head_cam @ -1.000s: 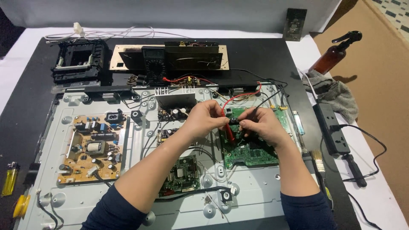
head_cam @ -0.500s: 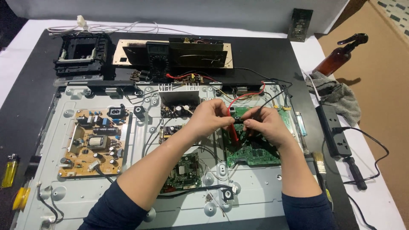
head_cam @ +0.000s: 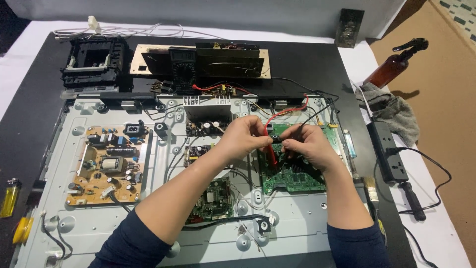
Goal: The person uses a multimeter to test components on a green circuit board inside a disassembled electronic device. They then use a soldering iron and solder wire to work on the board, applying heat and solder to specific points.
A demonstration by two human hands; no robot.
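Observation:
My left hand (head_cam: 244, 137) pinches a red test probe (head_cam: 271, 154) whose body hangs down over the green circuit board (head_cam: 292, 178). My right hand (head_cam: 308, 145) grips a black test probe (head_cam: 282, 141) right beside it. The two hands nearly touch above the board's upper left part. Red and black leads (head_cam: 292, 110) run from the probes up to a dark multimeter (head_cam: 182, 62) at the back of the table. The probe tips are hidden by my fingers.
The metal back panel (head_cam: 163, 198) also carries a brown power board (head_cam: 106, 166) at left and a small green board (head_cam: 213, 198). A black frame part (head_cam: 91, 62), a power strip (head_cam: 389, 154), a brush (head_cam: 370, 187), a grey rag (head_cam: 391, 111), a brown spray bottle (head_cam: 394, 62) and a yellow lighter (head_cam: 9, 198) lie around.
Both hands stay together over the green board with the probes; only the camera view has shifted slightly.

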